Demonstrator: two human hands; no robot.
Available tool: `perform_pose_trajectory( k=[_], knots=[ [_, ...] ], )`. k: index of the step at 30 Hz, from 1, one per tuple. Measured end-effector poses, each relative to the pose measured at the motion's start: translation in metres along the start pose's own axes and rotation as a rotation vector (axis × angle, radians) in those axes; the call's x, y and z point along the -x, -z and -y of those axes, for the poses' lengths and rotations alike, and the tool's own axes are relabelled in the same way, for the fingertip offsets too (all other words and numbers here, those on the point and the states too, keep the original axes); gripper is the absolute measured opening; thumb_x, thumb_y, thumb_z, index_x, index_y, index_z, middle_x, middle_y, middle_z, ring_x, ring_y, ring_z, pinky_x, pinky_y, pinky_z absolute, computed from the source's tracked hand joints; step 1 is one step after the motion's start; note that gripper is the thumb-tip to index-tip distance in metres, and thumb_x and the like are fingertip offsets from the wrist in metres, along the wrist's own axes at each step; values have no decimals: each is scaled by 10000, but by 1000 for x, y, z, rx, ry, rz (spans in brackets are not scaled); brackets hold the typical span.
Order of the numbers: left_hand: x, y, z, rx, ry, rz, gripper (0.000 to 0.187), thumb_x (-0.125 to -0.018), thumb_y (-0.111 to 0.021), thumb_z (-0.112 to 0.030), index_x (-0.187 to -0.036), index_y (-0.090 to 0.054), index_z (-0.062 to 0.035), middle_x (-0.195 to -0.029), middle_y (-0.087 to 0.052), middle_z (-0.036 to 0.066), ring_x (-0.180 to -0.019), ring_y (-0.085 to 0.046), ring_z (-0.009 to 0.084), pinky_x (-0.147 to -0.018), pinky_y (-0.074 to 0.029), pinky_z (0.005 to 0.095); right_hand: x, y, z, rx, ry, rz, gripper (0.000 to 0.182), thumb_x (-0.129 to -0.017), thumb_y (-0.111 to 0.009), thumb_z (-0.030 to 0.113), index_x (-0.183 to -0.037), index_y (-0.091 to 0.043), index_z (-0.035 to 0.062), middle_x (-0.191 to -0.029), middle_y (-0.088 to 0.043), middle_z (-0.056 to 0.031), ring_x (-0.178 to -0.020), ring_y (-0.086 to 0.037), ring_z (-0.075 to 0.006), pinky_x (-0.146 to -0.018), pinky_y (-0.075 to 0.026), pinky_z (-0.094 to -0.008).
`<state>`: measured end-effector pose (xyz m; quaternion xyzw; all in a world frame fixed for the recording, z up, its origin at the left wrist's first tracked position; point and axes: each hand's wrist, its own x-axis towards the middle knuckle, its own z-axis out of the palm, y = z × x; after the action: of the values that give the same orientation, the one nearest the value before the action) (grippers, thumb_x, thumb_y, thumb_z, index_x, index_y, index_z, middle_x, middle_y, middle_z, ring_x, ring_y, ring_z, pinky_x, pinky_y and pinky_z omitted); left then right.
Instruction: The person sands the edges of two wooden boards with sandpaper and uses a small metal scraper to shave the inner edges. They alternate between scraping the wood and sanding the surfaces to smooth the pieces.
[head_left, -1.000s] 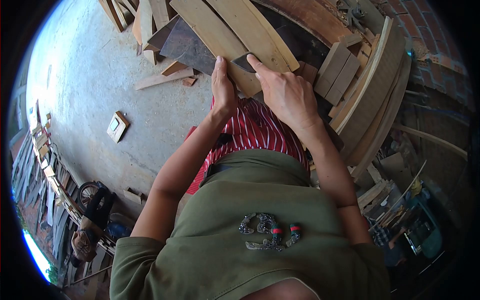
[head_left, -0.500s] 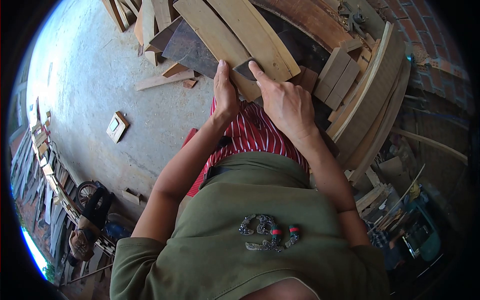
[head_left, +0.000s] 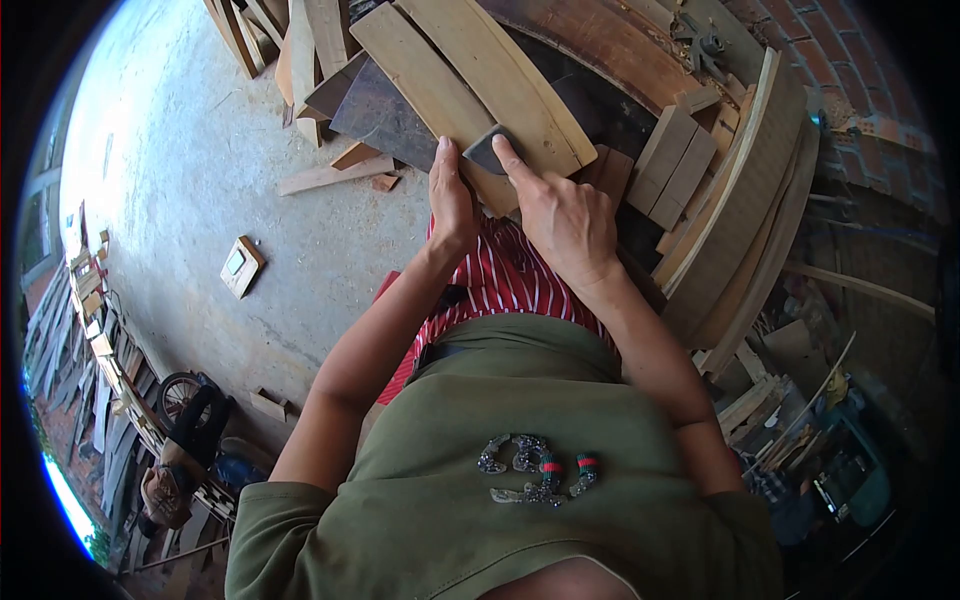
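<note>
Two long, pale wooden boards [head_left: 520, 85] lie side by side with a dark gap between them, their near ends close to my lap. My left hand [head_left: 453, 205] holds the left board [head_left: 425, 75] along its outer edge, fingers straight and pressed together; its thumb is not clearly visible. Under the index finger of my right hand [head_left: 568, 215] is a small dark grey rectangular sanding pad [head_left: 482, 153], resting on the near part of the left board. The other right fingers are curled, and the thumb is hidden.
Beneath the boards lies a dark flat sheet [head_left: 375, 115]. Curved planks [head_left: 735, 200] and short wood blocks [head_left: 672, 165] are stacked at the right. Offcuts [head_left: 335, 175] and a small wooden piece [head_left: 241, 266] lie on the concrete floor [head_left: 300, 260]. Another person [head_left: 170, 490] is at lower left.
The view has shifted slightly, so the boards and floor items appear a little lower. The pad and right index finger have moved slightly down and left in view. Both hands keep their hold.
</note>
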<state>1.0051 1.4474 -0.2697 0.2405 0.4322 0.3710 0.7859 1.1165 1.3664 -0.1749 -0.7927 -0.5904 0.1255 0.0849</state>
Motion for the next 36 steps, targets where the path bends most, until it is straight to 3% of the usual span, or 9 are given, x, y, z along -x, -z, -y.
perform_pose_trajectory(
  k=[7, 11, 14, 18, 23, 28, 30, 33, 36],
  knots=[
    [4, -3, -2, 11, -44, -5, 513, -1077, -398, -429, -1350, -494, -6, -1254, -611, 130, -1127, -611, 226, -979, -507, 371, -53, -16, 6, -44, 52, -87, 471, -961, -563, 191, -1430, -538, 218, -686, -676, -166, -652, -701, -366, -600, -573, -476],
    [7, -9, -10, 28, 14, 58, 573, -1077, -376, -442, -1462, -385, -18, -1439, -501, 149, -1297, -516, 255, -1120, -391, 402, -89, -23, -19, -385, 163, -173, 404, -1014, -522, 265, -1407, -567, 182, -756, -670, -227, -675, -707, -310, -637, -545, -429],
    [9, -13, -12, 46, -71, 39, 622, -1034, -484, -474, -1432, -397, -3, -1396, -514, 177, -1278, -523, 259, -1110, -399, 424, -84, 0, -58, -686, -24, -262, 411, -1034, -476, 307, -1404, -553, 148, -1212, -662, -209, -1103, -647, -401, -933, -525, -444],
    [9, -27, -13, -386, -162, -113, 691, -864, -772, -313, -1351, -416, 23, -1255, -577, 199, -1133, -606, 258, -957, -514, 400, -87, -25, -139, -545, -175, -229, 447, -1040, -459, 280, -1448, -488, 101, -1371, -578, -218, -1276, -544, -392, -1058, -443, -438],
    [7, -34, -19, -414, -70, -136, 627, -794, -830, -170, -1264, -461, 18, -1119, -645, 154, -1006, -651, 223, -874, -547, 350, -91, -63, -196, -257, -260, -70, 532, -1020, -486, 243, -1535, -366, 186, -1314, -601, -250, -1225, -564, -431, -1041, -444, -484],
    [1, -26, -7, -328, -180, -88, 634, -810, -824, -200, -1279, -471, 41, -1160, -629, 157, -1021, -650, 231, -903, -543, 363, -87, -60, -190, 120, -161, -230, 514, -946, -613, 164, -1449, -513, 197, -1116, -620, -159, -1039, -585, -388, -928, -481, -477],
    [3, -29, -7, -320, -205, -93, 627, -816, -817, -206, -1279, -474, 41, -1156, -630, 153, -1019, -649, 230, -908, -537, 362, -87, -43, -162, 213, 3, -547, 454, -909, -666, 162, -1357, -594, 173, -1031, -577, -113, -987, -547, -340, -875, -483, -479],
    [5, -34, -8, -376, -211, -142, 607, -824, -803, -218, -1272, -487, 42, -1145, -636, 152, -1012, -647, 230, -904, -531, 358, -88, -63, -150, -84, 168, -229, 446, -907, -672, 216, -1342, -591, 158, -1162, -553, -145, -1048, -547, -350, -891, -499, -454],
    [1, -34, -7, -368, -230, -190, 583, -825, -799, -225, -1252, -511, 49, -1136, -644, 155, -1001, -646, 229, -899, -524, 352, -89, -87, -140, -47, 54, -168, 475, -911, -653, 265, -1364, -568, 148, -1175, -551, -173, -1028, -563, -369, -923, -501, -446]
  ],
)
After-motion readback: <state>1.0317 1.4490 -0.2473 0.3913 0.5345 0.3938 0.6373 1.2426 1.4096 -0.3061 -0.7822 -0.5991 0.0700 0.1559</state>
